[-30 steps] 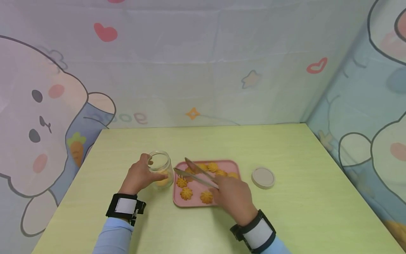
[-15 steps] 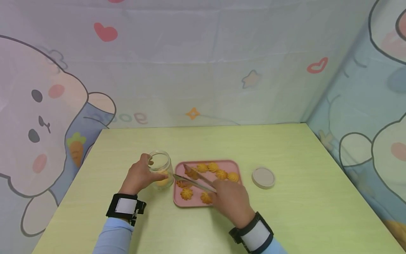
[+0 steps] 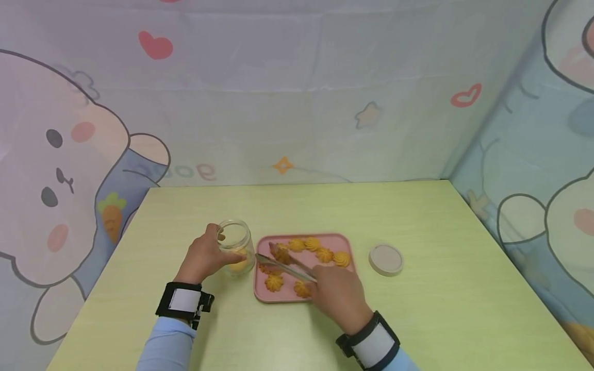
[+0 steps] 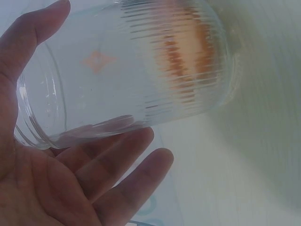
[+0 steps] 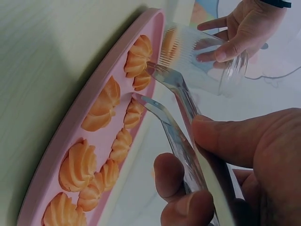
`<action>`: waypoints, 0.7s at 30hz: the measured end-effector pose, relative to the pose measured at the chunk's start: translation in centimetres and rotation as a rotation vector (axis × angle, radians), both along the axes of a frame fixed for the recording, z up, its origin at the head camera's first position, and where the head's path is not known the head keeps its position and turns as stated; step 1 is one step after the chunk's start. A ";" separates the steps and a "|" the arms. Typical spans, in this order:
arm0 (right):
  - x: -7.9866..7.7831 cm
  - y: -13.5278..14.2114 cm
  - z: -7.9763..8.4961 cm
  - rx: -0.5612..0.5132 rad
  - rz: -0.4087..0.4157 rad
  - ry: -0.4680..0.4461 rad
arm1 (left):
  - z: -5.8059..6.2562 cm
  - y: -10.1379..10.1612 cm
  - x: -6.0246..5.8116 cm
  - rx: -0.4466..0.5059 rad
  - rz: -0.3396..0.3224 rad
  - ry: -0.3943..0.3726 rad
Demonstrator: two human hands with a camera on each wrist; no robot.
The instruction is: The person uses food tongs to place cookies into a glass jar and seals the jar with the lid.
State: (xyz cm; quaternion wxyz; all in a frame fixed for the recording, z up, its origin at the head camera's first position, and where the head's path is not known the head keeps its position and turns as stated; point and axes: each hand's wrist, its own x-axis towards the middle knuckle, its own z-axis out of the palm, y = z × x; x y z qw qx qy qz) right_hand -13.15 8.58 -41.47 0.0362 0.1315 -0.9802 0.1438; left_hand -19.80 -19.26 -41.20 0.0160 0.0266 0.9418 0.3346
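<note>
My left hand (image 3: 204,257) holds a clear glass jar (image 3: 247,241), thumb on one side and fingers on the other. A piped, flower-shaped butter cookie (image 4: 188,54) lies at the ribbed bottom of the jar. In my right hand (image 3: 339,293) is a pair of metal tongs (image 5: 190,103), pinched between thumb and fingers. Their tips are parted, low over the pink tray (image 3: 283,299), right at a cookie (image 5: 139,52) near its left end. Several more golden cookies (image 3: 274,282) are spread over the tray, some partly hidden by the tongs and right hand.
A round, pale lid (image 3: 386,259) lies on the light yellow table (image 3: 445,309), right of the tray. The jar stands close to the tray's left edge. Behind the table hangs a cartoon-printed cloth (image 3: 278,103), with another at the right side.
My right hand has lowered the tongs slightly toward the viewer, and their tips have come down among the cookies at the tray's left. The left hand and jar have stayed still.
</note>
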 end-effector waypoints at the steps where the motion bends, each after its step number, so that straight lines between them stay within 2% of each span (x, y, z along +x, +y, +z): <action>1: 0.0 0.1 0.0 0.006 -0.004 0.000 | 0.0 0.0 0.0 0.001 0.000 0.000; 7: -0.1 0.3 0.0 0.054 -0.015 0.019 | -0.2 -0.1 0.0 -0.001 0.004 -0.006; 14: 0.0 -0.2 0.7 0.021 0.014 0.022 | -0.2 -0.1 -0.1 0.002 0.002 -0.006; 21: 0.0 -0.6 0.9 0.061 0.017 0.023 | -0.2 -0.1 -0.1 -0.005 0.001 -0.008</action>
